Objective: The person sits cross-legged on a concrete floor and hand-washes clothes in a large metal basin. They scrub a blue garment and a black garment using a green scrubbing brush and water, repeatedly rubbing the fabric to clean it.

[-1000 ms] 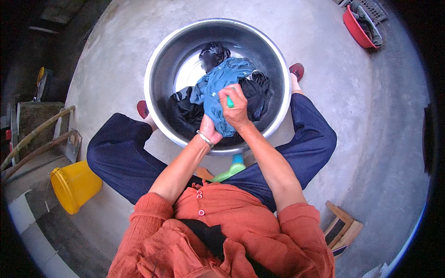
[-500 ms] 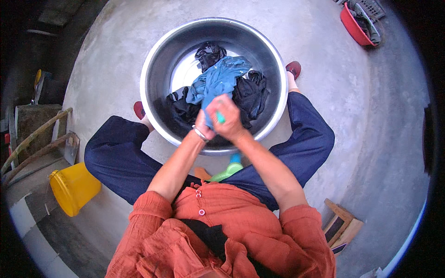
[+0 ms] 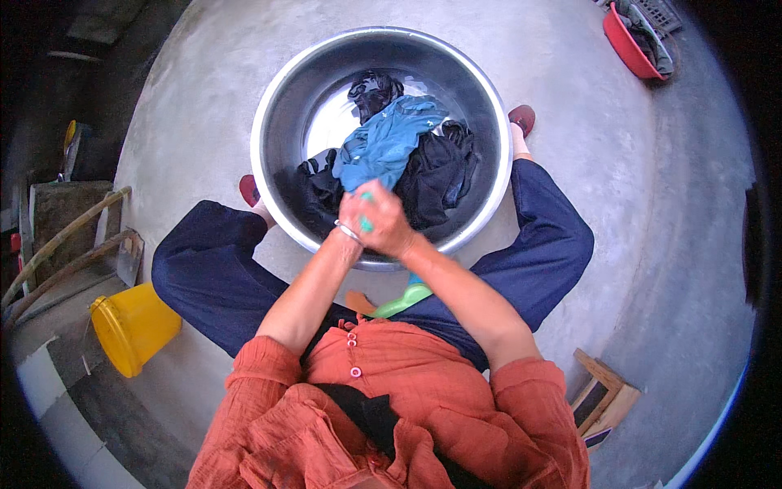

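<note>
A large round metal basin [image 3: 273, 98] stands on the floor between my legs. A blue garment [image 3: 387, 143] lies across the wet dark clothes [image 3: 440, 175] inside it. At the near side of the basin my left hand [image 3: 350, 213], with a bangle at the wrist, is closed on the near end of the blue garment. My right hand [image 3: 389, 224] presses over it, closed round a small green object [image 3: 366, 222]. Fingers cover most of that object, so its kind is not clear. Both hands overlap and are slightly blurred.
A yellow bucket [image 3: 134, 330] is at the left, near wooden poles [image 3: 65, 236] and a stone block. Behind my right side sits a small wooden stool [image 3: 603, 399]. A red tub [image 3: 631, 49] holding cloth stands far right. A green and blue item [image 3: 403, 301] lies below the basin.
My right hand has moved slightly left and down, over the left hand, with the green object. The near end of the blue garment is now covered by the hands.
</note>
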A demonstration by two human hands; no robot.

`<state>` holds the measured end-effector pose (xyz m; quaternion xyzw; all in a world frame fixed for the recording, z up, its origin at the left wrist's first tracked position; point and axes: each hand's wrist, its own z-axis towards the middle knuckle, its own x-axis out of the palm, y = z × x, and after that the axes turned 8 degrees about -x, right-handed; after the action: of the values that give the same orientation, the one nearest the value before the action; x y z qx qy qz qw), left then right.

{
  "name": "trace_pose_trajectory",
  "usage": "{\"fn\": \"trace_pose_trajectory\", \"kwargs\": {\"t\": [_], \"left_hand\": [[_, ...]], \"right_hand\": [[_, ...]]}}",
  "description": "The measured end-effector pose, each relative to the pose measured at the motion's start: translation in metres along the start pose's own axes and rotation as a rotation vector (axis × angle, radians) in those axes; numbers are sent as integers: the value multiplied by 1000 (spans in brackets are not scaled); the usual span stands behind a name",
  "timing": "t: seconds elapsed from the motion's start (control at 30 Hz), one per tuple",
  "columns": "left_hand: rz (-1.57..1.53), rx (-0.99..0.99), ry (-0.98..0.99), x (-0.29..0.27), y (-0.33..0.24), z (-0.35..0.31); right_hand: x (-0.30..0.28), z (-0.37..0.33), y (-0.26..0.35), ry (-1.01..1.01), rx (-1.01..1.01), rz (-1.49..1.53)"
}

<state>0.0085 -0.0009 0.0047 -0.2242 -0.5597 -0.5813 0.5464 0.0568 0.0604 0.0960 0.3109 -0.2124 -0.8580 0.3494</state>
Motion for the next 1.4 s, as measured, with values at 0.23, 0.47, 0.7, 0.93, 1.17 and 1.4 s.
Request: {"fn": "trace_pose_trajectory", "kwargs": {"t": [0.23,0.47,0.7,0.93,1.17,1.4], "left_hand": [[720,6,-993,29,14,5],[554,-72,-996,36,26,9],[822,-128,-753,1,-9,-31],[564,-61,-991,38,28,7],[654,55,-820,73,-7,32],[922,-131,-1027,51,-38,1]], "right_hand": [[-13,4,-2,-24,26,-31],[-19,3,-45,-39,70,-111],[-3,1,21,77,-82,110],[-25,11,-51,-77,158,-95],[-65,9,-45,274,421,181],[-48,22,-25,246,653,316]]}}
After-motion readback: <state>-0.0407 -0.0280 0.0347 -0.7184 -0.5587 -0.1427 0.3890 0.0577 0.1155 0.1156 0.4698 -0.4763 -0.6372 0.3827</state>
